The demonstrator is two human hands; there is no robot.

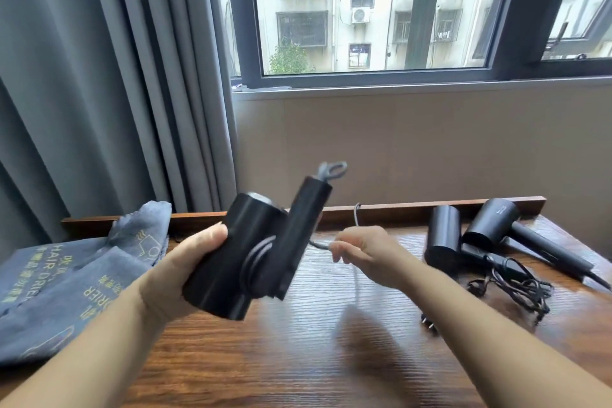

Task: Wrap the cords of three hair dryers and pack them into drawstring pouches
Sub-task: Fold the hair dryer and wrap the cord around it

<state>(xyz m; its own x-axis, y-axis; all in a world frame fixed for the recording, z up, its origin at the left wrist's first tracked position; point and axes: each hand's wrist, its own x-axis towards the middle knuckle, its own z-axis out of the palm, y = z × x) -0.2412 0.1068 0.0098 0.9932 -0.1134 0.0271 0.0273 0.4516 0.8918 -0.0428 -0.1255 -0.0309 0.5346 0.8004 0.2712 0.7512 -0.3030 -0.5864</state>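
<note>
Your left hand (185, 262) has a firm grip round the barrel of the first hair dryer (251, 252), holding it up above the worktop (298, 358) with the handle pointing up and away from you. Your right hand (361, 250) has its fingers curled round that dryer's grey cord (356, 214), which runs from the hand back toward the handle. A couple of turns already seem to lie round the base of the handle, though the blur makes it hard to count them. A length of cord hangs from your right hand toward the worktop, so this wrap looks only partly done.

The other two dryers are untouched. The second hair dryer (443, 238) and the third hair dryer (496, 225) lie side by side at the far right of the worktop, with a loose black cord (516, 288) sprawled in front of them and a plug (430, 325) lying flat near it.

The grey drawstring pouches (66, 278) lie in a heap at the left edge, flat and apparently empty; I cannot tell how many there are. So nothing is packed yet: you are early in the job, with one wrap to finish, two more to do, and all three dryers to bag.
</note>
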